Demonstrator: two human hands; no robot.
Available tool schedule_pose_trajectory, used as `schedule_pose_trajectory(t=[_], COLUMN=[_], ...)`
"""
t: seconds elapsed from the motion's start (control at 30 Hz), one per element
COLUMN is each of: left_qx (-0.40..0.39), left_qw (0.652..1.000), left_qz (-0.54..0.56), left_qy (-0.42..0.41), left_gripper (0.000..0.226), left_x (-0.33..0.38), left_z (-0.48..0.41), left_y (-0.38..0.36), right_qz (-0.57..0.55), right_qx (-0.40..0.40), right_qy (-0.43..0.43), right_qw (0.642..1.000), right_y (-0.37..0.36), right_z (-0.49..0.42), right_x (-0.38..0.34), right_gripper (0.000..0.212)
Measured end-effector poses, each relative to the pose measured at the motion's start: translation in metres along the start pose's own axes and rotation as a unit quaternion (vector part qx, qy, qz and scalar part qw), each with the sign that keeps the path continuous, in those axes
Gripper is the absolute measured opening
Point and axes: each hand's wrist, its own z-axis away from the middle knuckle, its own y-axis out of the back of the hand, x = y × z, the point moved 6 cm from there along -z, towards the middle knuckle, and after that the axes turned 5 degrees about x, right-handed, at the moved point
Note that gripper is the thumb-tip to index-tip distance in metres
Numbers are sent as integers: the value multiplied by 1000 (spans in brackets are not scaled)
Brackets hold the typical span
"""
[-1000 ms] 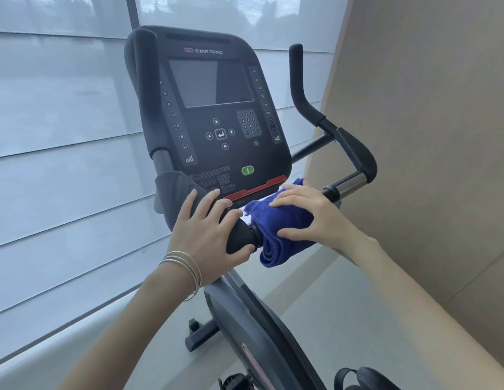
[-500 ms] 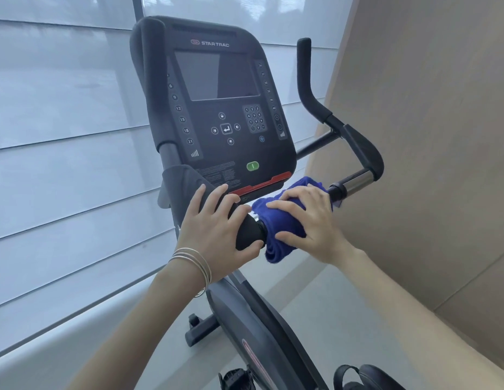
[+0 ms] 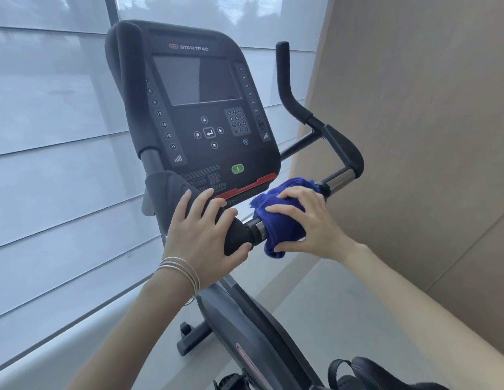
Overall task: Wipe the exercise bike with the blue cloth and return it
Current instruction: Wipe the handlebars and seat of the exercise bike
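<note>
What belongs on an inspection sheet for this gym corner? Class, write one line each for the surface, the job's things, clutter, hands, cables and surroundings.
Surface: pale floor; the exercise bike stands on it.
Job's things: blue cloth wrapped round the bike's handlebar, just right of the black grip.
Clutter: nothing seen.
Hands: left hand grips the black grip, with thin bangles at its wrist; right hand holds the cloth round the bar.
Cables: nothing seen.
Surroundings: window blinds on the left, beige wall panels on the right.
</note>
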Motion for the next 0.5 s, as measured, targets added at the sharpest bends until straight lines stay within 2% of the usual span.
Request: schedule_pose_trajectory(t=[0.2,0.3,0.43,0.5], left_qx=[-7,6,17,17], left_qw=[1000,1000,1000,1000], left_qz=[-4,0,6,7], left_qy=[-4,-2,-4,-8], left_gripper=[59,61,59,59], left_x=[0,1,1,0], left_z=[0,0,0,1], left_y=[-2,-1,0,-1], right_qz=[-10,64,98,84], right_qx=[-49,-66,-5,-22], right_qy=[-43,-47,8,43], right_qw=[998,995,995,995], right_y=[14,4,-8,-9], right_z=[-17,-13,-11,-17], right_x=[19,4,-31,-35], right_gripper=[74,78,71,71])
